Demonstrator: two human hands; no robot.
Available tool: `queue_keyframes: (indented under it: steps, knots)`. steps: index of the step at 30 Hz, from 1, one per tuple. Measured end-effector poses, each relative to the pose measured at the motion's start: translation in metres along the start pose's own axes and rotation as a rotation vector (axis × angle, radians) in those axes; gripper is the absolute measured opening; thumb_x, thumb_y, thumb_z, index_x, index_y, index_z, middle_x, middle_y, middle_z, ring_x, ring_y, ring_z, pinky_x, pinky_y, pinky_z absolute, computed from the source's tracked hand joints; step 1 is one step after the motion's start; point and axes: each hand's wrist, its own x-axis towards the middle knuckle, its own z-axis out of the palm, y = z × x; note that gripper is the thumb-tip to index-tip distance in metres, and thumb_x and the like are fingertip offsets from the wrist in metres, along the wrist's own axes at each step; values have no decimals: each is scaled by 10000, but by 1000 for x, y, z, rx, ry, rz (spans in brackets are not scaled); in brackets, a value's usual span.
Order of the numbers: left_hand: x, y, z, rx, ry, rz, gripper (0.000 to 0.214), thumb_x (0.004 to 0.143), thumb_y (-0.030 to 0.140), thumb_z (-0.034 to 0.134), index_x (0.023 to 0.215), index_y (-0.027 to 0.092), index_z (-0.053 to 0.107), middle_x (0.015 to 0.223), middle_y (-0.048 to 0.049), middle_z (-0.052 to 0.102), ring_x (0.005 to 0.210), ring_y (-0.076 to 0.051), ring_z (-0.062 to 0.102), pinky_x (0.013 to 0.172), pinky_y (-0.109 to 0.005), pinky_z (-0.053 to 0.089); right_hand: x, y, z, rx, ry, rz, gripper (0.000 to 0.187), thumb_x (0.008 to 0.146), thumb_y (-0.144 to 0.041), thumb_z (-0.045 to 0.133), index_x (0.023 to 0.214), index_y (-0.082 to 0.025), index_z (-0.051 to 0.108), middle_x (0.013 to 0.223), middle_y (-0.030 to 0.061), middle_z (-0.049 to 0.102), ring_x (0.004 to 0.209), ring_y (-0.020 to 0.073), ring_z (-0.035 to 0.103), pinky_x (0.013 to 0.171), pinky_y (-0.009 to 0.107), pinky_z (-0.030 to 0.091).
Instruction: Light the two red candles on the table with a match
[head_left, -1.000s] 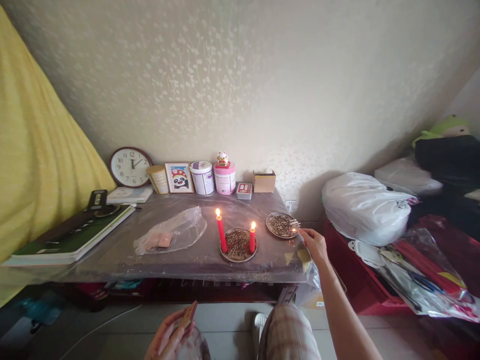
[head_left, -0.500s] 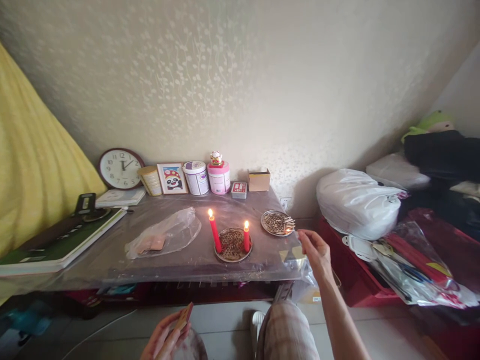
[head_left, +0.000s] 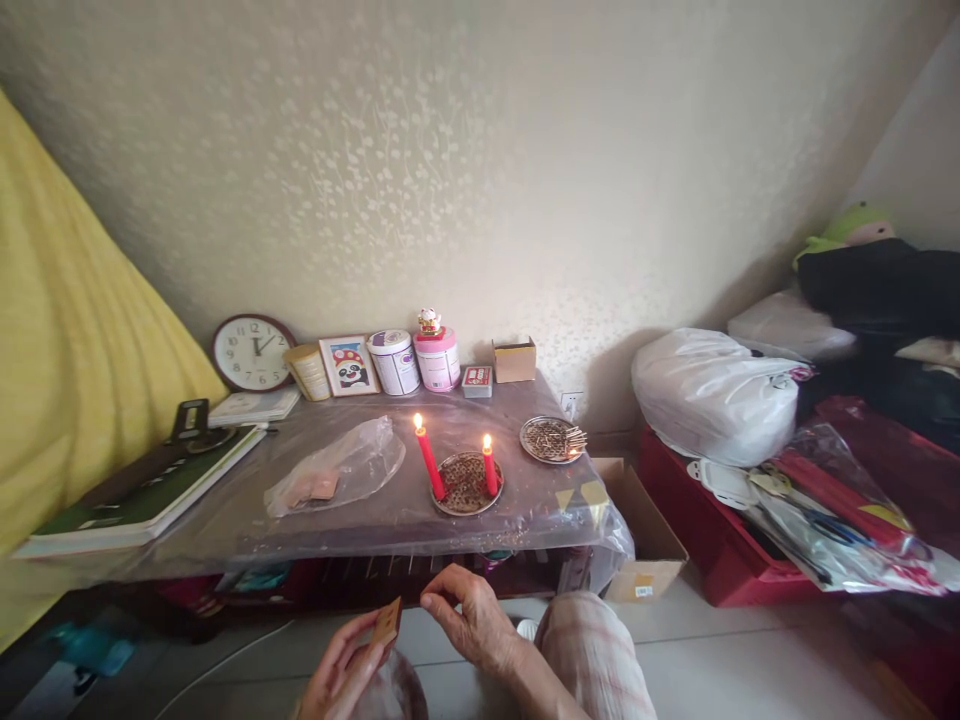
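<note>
My left hand (head_left: pixel 337 670) holds a small brown matchbox (head_left: pixel 385 624) low in the view, in front of the table. My right hand (head_left: pixel 469 618) is right beside it, fingers curled together at the box's edge; whether they pinch anything I cannot make out. On the table's plastic cover (head_left: pixel 360 510) stands a round metal plate (head_left: pixel 466 484) with two lit red candles (head_left: pixel 427 458). A second metal plate (head_left: pixel 551 440) to its right carries several spent sticks with a small glow at its near edge.
Along the wall stand a clock (head_left: pixel 252 352), a panda picture (head_left: pixel 348 365), two tins (head_left: pixel 417 360), a small red box and a cardboard box (head_left: pixel 514 359). A plastic bag (head_left: pixel 341 469) and books (head_left: pixel 142 490) lie left. Open carton (head_left: pixel 637 530), white bag (head_left: pixel 712 395) and red bins sit right.
My right hand has drawn back from the right-hand plate and come down to the matchbox in my left hand. The view has tilted slightly down.
</note>
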Motion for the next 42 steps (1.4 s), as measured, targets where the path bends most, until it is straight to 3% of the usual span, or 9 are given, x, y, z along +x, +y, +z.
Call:
queue_keyframes:
  steps: [8,12,15,17,22,27,33,38,42]
  knots:
    - [-24,30,29,152,-58,111,501,660,685,849,1006,324,822,1130,-52,871,1085,-370,776,997,-426,596,-15,8,5,88,3,-107,506,992,-632,605,1098,-162,762,1076,134,790,1024,282,762,925,388,582]
    - [-25,40,32,272,-189,60,423,694,634,861,1007,350,845,1034,-46,875,972,-345,780,945,-394,607,-17,9,3,37,-6,-118,424,988,-586,649,1086,-187,750,1073,109,778,1026,277,748,942,397,574]
    - [-20,29,36,192,-210,64,421,716,664,839,1004,356,836,1024,-47,872,991,-334,773,966,-399,592,-18,8,2,-22,-5,-98,265,950,-421,752,1072,-185,747,1082,100,767,1033,273,732,948,390,571]
    - [-15,16,42,62,-162,101,472,652,694,870,966,344,823,1043,-45,869,998,-323,772,962,-395,587,-19,7,0,-61,-10,-85,198,916,-320,798,1053,-187,748,1083,91,762,1041,268,722,954,380,567]
    - [-5,-4,52,-6,-184,118,530,647,680,881,979,272,812,1108,-104,853,1063,-354,765,944,-425,587,-19,8,-3,-118,0,-59,124,880,-176,802,994,-186,753,1062,76,753,1015,250,718,944,367,568]
    - [3,-2,50,-12,-247,133,505,694,620,875,1021,240,813,1158,-135,840,1221,-396,710,1019,-456,565,-19,12,-8,-114,1,-37,151,863,-184,811,1006,-186,759,1048,76,750,1003,253,719,944,388,581]
    - [17,5,50,-42,-328,154,459,717,549,889,1041,231,818,1117,-136,842,1145,-388,736,1013,-482,564,-19,10,-12,-60,-1,-29,190,897,-326,800,1022,-193,751,1056,88,728,1036,273,728,952,410,598]
    - [20,11,53,-53,-322,126,482,643,525,939,1008,229,828,1079,-132,835,1104,-382,737,994,-486,564,-19,4,-16,-30,6,-11,172,900,-301,749,1038,-199,743,1042,78,717,985,254,741,913,391,610]
    - [20,5,55,-128,-361,104,510,664,527,934,1069,240,815,1135,-131,825,1136,-366,724,1010,-489,553,-19,-2,-19,6,24,9,165,908,-295,712,1044,-208,748,1023,67,711,1000,253,737,928,394,604]
